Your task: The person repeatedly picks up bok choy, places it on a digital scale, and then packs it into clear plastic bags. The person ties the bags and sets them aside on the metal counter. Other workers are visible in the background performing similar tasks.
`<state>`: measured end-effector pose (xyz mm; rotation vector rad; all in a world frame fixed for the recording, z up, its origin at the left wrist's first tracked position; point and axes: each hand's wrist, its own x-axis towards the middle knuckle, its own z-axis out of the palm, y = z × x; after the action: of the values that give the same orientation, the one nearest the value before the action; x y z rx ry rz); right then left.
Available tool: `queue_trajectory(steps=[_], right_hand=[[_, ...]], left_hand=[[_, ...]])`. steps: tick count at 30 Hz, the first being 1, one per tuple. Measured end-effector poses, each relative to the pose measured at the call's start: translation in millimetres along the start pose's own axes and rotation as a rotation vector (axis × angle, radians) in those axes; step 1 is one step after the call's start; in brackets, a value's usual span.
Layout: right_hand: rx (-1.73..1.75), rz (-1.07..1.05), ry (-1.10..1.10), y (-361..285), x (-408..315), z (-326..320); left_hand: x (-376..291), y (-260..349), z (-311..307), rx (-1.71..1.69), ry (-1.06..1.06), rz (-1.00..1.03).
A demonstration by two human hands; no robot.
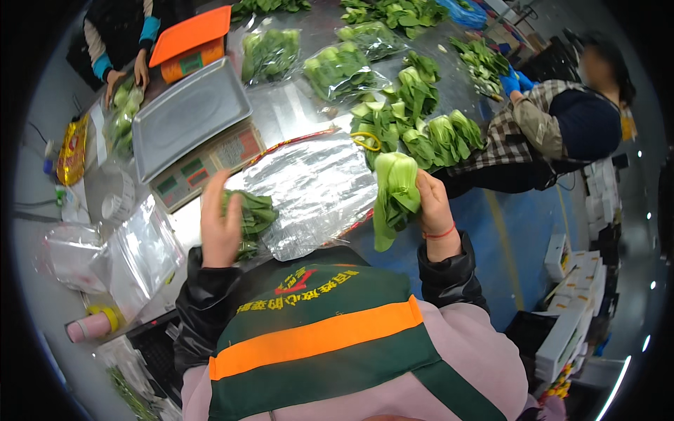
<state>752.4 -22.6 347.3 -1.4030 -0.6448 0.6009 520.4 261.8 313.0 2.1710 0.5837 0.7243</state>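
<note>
My right hand holds a head of bok choy, pale base up and leaves hanging down, over the table's near edge. On the left, my left hand, slightly blurred, is at a bunch of leafy greens; whether its fingers grip the leaves is unclear. Between the hands lies a flat, shiny plastic bag with a red edge. Loose bok choy lies beyond my right hand, with a yellow band beside it. Farther back are clear bags of bok choy.
A scale with a metal tray stands at left, an orange tray behind it. Clear bags and a tape roll lie near left. One co-worker handles bagged greens at upper left; another, in blue gloves, works at right.
</note>
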Motion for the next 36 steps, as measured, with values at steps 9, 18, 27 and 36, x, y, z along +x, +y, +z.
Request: queue_trajectory(steps=[9, 18, 27, 36], right_hand=[[-0.388, -0.363, -0.015, 8, 13, 19], [-0.528, -0.428, -0.276, -9, 25, 10], [-0.686, -0.493, -0.435, 15, 38, 19], [-0.554, -0.296, -0.559, 30, 48, 22]], left_hand=[[26, 114, 106, -1.098, -0.531, -0.389], [14, 112, 115, -0.975, -0.378, -0.462], [7, 100, 114, -0.901, -0.291, -0.559], [4, 96, 113, -0.457, -0.297, -0.467]])
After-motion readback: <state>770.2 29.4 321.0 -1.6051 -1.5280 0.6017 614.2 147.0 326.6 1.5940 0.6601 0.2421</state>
